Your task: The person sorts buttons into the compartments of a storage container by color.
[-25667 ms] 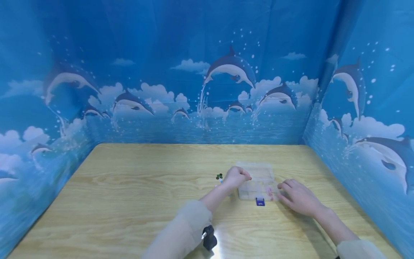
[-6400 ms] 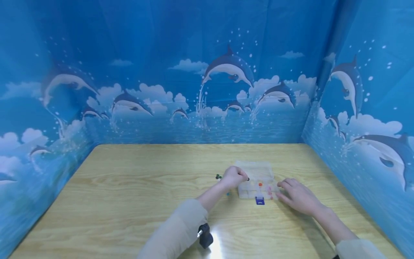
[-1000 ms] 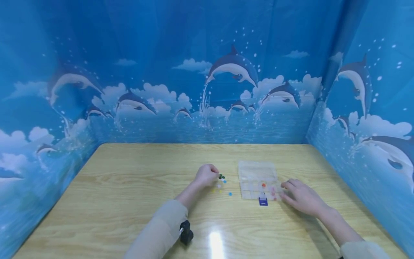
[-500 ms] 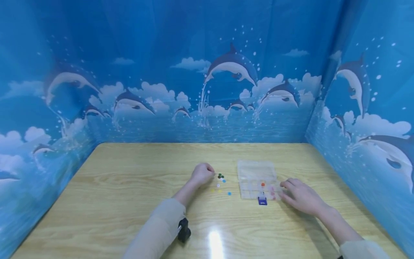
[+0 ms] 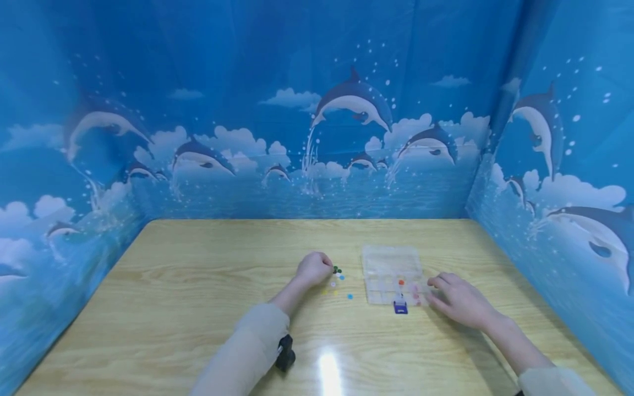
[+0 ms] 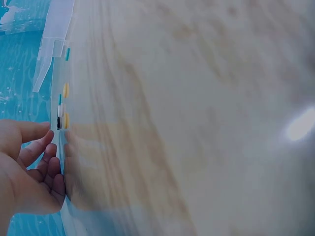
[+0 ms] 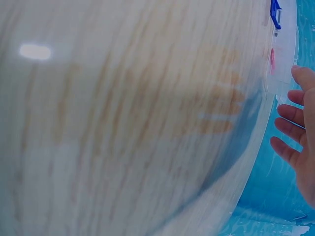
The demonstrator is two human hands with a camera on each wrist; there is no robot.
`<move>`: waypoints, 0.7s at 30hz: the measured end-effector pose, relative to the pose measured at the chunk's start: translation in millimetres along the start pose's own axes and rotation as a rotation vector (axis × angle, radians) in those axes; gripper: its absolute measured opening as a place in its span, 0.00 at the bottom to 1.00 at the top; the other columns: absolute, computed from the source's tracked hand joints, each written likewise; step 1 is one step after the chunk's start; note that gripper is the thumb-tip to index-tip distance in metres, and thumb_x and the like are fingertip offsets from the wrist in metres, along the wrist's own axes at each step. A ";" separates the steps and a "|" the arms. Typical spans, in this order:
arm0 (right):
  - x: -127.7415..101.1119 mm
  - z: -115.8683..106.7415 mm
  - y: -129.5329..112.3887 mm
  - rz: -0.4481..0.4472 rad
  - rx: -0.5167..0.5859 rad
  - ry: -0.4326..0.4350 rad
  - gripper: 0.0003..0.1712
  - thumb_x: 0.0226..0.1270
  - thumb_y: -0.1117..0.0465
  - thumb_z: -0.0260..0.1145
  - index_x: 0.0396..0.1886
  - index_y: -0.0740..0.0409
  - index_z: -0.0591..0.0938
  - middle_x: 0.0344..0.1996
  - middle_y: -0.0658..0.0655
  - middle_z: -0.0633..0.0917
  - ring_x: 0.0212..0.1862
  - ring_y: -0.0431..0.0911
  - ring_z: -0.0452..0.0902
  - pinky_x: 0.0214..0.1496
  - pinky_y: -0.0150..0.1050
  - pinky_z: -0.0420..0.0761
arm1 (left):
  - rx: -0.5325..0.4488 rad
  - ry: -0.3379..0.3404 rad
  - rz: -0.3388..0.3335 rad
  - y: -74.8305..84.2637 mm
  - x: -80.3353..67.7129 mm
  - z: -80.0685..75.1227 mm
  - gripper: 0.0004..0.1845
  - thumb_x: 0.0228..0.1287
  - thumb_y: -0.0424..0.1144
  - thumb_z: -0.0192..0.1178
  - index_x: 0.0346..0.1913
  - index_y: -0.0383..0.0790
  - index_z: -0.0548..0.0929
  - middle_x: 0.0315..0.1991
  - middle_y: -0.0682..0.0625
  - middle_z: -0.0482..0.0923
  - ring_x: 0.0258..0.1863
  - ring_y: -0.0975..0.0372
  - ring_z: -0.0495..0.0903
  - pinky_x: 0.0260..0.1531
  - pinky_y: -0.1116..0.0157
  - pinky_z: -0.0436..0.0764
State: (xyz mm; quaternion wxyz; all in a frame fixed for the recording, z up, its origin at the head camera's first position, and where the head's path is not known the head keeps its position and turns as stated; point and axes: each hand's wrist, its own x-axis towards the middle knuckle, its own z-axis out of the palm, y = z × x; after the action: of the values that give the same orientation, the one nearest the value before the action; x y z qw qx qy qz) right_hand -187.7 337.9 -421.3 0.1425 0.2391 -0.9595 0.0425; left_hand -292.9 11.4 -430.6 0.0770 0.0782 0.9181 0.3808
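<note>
My left hand (image 5: pixel 315 268) is low over the table with curled fingers, thumb and index tip close together at a cluster of dark green button-like discs (image 5: pixel 337 270). In the left wrist view, a dark disc (image 6: pixel 58 122) stands right by those fingertips; I cannot tell whether they pinch one. A clear compartment box (image 5: pixel 375 297) lies with its lid (image 5: pixel 391 259) folded back and a blue latch (image 5: pixel 400 308) at the front. Inside are an orange disc (image 5: pixel 401 282) and several pink ones (image 5: pixel 416 295). My right hand (image 5: pixel 458 300) rests at the box's right side, fingers relaxed and spread.
Near the left hand lie a white disc (image 5: pixel 333 284), two yellow discs (image 5: pixel 335 292) and two blue discs (image 5: pixel 350 296). The wooden table (image 5: pixel 198 308) is bounded by a blue dolphin-print curtain (image 5: pixel 247 110) at the back and sides.
From over the box 6.4 s ago, the left hand has moved left to the loose discs. In the last half second it shifts slightly right. An orange disc appeared in the box since the oldest frame.
</note>
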 end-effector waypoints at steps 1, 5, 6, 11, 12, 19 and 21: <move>-0.2 0.0 0.0 -0.001 0.001 0.003 0.19 0.56 0.56 0.67 0.42 0.66 0.79 0.37 0.59 0.80 0.39 0.53 0.77 0.43 0.50 0.77 | 0.004 0.001 0.000 0.6 0.4 0.2 0.03 0.55 0.33 0.59 0.30 0.40 0.83 0.29 0.51 0.78 0.30 0.60 0.75 0.32 0.62 0.75; -0.7 -0.8 -0.5 0.000 0.005 0.009 0.19 0.56 0.56 0.67 0.42 0.65 0.79 0.36 0.59 0.80 0.39 0.53 0.77 0.43 0.50 0.77 | 0.018 0.002 -0.006 2.9 2.1 1.6 0.02 0.54 0.34 0.60 0.30 0.40 0.82 0.29 0.51 0.78 0.30 0.59 0.75 0.36 0.61 0.75; -0.8 -1.0 -0.7 0.002 0.007 0.007 0.19 0.56 0.56 0.67 0.42 0.65 0.79 0.36 0.59 0.80 0.39 0.53 0.77 0.42 0.50 0.77 | 0.024 0.003 -0.010 3.4 2.5 2.2 0.02 0.55 0.34 0.61 0.30 0.41 0.82 0.29 0.52 0.78 0.30 0.59 0.75 0.36 0.61 0.75; -0.9 -1.4 -1.5 0.013 0.013 -0.004 0.19 0.57 0.56 0.67 0.43 0.65 0.79 0.36 0.58 0.80 0.40 0.53 0.77 0.43 0.50 0.77 | 0.057 0.017 -0.011 5.1 4.6 4.8 0.02 0.56 0.36 0.62 0.30 0.41 0.82 0.28 0.52 0.77 0.29 0.59 0.75 0.36 0.60 0.75; -1.0 -1.3 -1.6 0.013 0.015 -0.004 0.19 0.57 0.56 0.67 0.43 0.65 0.79 0.36 0.58 0.80 0.39 0.53 0.77 0.43 0.50 0.77 | 0.068 0.020 -0.006 5.6 4.8 5.0 0.02 0.56 0.36 0.62 0.30 0.41 0.82 0.28 0.52 0.78 0.30 0.59 0.75 0.36 0.60 0.75; -1.0 -1.2 -1.4 0.014 0.016 -0.003 0.19 0.57 0.56 0.67 0.43 0.65 0.79 0.37 0.57 0.80 0.40 0.52 0.77 0.44 0.50 0.77 | 0.118 0.028 -0.013 9.3 6.8 7.6 0.02 0.57 0.37 0.62 0.31 0.42 0.82 0.28 0.53 0.78 0.30 0.60 0.76 0.40 0.59 0.74; -0.8 -1.7 -0.9 0.017 0.015 -0.003 0.19 0.57 0.56 0.67 0.43 0.65 0.79 0.37 0.57 0.80 0.40 0.52 0.77 0.44 0.50 0.77 | 0.127 0.029 -0.019 10.5 7.6 8.6 0.02 0.56 0.37 0.62 0.31 0.42 0.82 0.28 0.53 0.78 0.30 0.60 0.75 0.41 0.59 0.74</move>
State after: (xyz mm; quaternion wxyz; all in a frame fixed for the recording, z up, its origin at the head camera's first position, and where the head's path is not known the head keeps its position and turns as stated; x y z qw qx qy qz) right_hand -186.2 337.7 -419.9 0.1387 0.2319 -0.9615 0.0505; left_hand -297.7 26.2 -429.8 0.0622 0.0685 0.9421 0.3223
